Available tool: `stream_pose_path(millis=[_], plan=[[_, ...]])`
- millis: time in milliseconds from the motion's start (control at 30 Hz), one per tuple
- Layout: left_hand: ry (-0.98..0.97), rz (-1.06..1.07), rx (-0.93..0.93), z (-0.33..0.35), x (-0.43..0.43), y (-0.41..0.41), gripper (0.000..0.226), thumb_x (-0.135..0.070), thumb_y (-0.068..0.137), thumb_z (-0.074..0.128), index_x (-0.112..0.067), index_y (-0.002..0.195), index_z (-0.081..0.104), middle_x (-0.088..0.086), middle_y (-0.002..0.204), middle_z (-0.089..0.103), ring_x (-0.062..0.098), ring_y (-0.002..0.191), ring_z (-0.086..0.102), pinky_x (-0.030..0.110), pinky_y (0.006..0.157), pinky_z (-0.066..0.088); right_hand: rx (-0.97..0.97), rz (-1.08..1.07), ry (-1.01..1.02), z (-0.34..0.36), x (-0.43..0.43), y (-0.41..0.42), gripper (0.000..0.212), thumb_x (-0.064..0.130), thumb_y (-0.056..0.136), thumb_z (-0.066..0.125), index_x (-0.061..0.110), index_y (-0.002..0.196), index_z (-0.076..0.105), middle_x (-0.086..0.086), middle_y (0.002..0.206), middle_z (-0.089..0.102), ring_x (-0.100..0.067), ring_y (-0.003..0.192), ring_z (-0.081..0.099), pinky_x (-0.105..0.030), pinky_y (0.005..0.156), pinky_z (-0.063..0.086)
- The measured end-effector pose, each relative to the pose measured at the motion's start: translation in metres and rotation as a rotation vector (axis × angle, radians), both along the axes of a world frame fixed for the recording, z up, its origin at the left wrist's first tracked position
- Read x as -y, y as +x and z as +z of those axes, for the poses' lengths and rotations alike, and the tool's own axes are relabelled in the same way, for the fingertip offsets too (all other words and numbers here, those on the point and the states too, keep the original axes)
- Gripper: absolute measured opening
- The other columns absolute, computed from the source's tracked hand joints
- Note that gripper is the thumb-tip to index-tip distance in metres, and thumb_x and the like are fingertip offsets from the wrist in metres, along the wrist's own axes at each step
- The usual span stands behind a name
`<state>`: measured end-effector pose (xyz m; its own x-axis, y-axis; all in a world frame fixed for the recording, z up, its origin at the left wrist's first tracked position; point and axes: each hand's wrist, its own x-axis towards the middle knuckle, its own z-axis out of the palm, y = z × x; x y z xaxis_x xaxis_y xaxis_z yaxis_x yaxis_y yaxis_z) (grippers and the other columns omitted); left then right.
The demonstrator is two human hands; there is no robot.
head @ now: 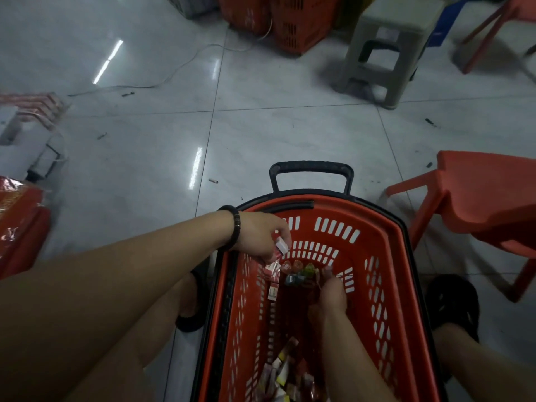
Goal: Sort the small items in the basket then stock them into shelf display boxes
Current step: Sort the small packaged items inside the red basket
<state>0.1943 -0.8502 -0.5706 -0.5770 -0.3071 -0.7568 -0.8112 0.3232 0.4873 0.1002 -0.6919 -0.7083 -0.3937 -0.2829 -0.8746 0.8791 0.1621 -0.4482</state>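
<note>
While the left hand [261,236] hangs over the left rim of the red basket [359,250] in the lower middle of the frame, its fingers are curled round a few small red-and-white boxes [280,245], so that one's clearly got a grip on something. There's a dark beaded bracelet [234,227] on that wrist. A couple more red-and-white packs [272,281] lean on the inside wall just below it.

The right hand [330,294] is down deep inside the basket, fingertips right at a cluster of colourful little items [300,274] on the bottom. It's dark and blurry down there, so honestly I can't tell if it's pinching one or just touching. A jumble of loose packets [284,369] sits in the basket at the bottom edge of the frame.

The basket has a black handle [311,169] sticking up at its upper end, and it stands on the pale tiled floor [290,134] between two feet in black sandals [452,303]. A red plastic chair [478,204] is just beside it on the right, a grey stool [388,50] is at upper right, stacked red baskets [278,21] are at top centre, and a white cable [185,63] trails across the upper left.
</note>
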Motion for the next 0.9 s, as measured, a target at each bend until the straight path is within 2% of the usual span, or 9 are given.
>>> stream_pose_path(millis=[67, 133, 300, 433, 567, 700, 800, 867, 900], plan=[[0.015, 0.081, -0.061, 0.004, 0.002, 0.002, 0.033, -0.010, 0.093, 0.076, -0.028, 0.117, 0.062, 0.000, 0.115, 0.070, 0.017, 0.095, 0.074, 0.032, 0.080, 0.066, -0.117, 0.020, -0.100, 0.007, -0.007, 0.004, 0.021, 0.017, 0.099, 0.065, 0.009, 0.116, 0.075, -0.006, 0.090, 0.082, -0.019, 0.077, 0.080, -0.035, 0.071, 0.063], [-0.038, 0.119, -0.097, 0.009, 0.002, 0.005, 0.033, -0.017, 0.093, 0.078, -0.026, 0.120, 0.061, 0.001, 0.116, 0.070, 0.018, 0.095, 0.076, 0.038, 0.082, 0.066, -0.297, 0.155, -0.216, 0.017, -0.009, 0.004, 0.017, 0.012, 0.098, 0.067, 0.014, 0.110, 0.078, -0.012, 0.106, 0.080, -0.022, 0.088, 0.077, -0.037, 0.080, 0.061], [0.010, 0.195, -0.142, 0.013, 0.001, 0.011, 0.025, -0.015, 0.095, 0.075, -0.022, 0.116, 0.063, 0.007, 0.114, 0.071, 0.019, 0.084, 0.079, 0.029, 0.072, 0.065, -0.584, 0.515, -0.388, 0.044, -0.008, 0.016, 0.022, 0.019, 0.095, 0.077, 0.026, 0.116, 0.077, -0.005, 0.115, 0.078, -0.029, 0.106, 0.076, -0.048, 0.090, 0.063], [-0.022, 0.208, -0.147, 0.015, -0.001, 0.015, 0.022, -0.017, 0.095, 0.075, -0.022, 0.113, 0.064, 0.007, 0.110, 0.074, 0.022, 0.084, 0.080, 0.037, 0.079, 0.067, -0.684, 0.625, -0.401, 0.051, -0.006, 0.019, 0.027, 0.014, 0.096, 0.075, 0.025, 0.120, 0.076, 0.000, 0.117, 0.077, -0.019, 0.110, 0.075, -0.045, 0.092, 0.063], [-0.188, 0.091, -0.140, 0.009, -0.009, 0.016, 0.030, -0.023, 0.094, 0.077, -0.022, 0.121, 0.063, 0.003, 0.108, 0.075, 0.017, 0.076, 0.078, 0.034, 0.075, 0.066, -0.612, 0.535, -0.386, 0.040, -0.006, 0.024, 0.027, 0.004, 0.093, 0.075, 0.013, 0.118, 0.076, -0.005, 0.111, 0.080, -0.021, 0.107, 0.076, -0.040, 0.091, 0.062], [-0.465, -0.140, -0.043, 0.014, -0.003, 0.018, 0.044, -0.049, 0.096, 0.070, -0.020, 0.129, 0.061, 0.003, 0.125, 0.066, 0.018, 0.104, 0.065, 0.032, 0.087, 0.058, -0.385, 0.349, -0.164, -0.008, -0.009, 0.034, 0.022, -0.001, 0.090, 0.077, 0.002, 0.111, 0.076, -0.012, 0.103, 0.079, -0.030, 0.099, 0.077, -0.044, 0.090, 0.062], [-0.403, -0.214, 0.066, 0.025, 0.006, 0.023, 0.043, -0.056, 0.101, 0.057, -0.019, 0.117, 0.070, 0.001, 0.113, 0.072, 0.017, 0.101, 0.067, 0.036, 0.091, 0.058, -0.238, 0.443, -0.018, -0.045, -0.017, 0.054, 0.005, 0.001, 0.091, 0.074, 0.000, 0.089, 0.078, -0.014, 0.081, 0.078, -0.031, 0.076, 0.074, -0.034, 0.067, 0.061], [-0.379, -0.261, 0.100, 0.025, 0.009, 0.026, 0.043, -0.056, 0.102, 0.055, -0.018, 0.115, 0.072, 0.001, 0.112, 0.074, 0.017, 0.101, 0.068, 0.037, 0.093, 0.058, -0.224, 0.484, 0.125, -0.068, -0.017, 0.065, 0.017, -0.001, 0.087, 0.074, 0.004, 0.071, 0.075, -0.007, 0.061, 0.070, -0.023, 0.057, 0.064, -0.026, 0.051, 0.052], [-0.358, -0.278, 0.116, 0.024, 0.009, 0.027, 0.044, -0.055, 0.102, 0.054, -0.017, 0.116, 0.072, 0.001, 0.112, 0.074, 0.018, 0.102, 0.069, 0.037, 0.093, 0.059, -0.209, 0.476, 0.190, -0.076, -0.014, 0.069, 0.017, -0.001, 0.084, 0.076, 0.004, 0.069, 0.074, -0.008, 0.060, 0.068, -0.022, 0.056, 0.062, -0.027, 0.051, 0.051]])
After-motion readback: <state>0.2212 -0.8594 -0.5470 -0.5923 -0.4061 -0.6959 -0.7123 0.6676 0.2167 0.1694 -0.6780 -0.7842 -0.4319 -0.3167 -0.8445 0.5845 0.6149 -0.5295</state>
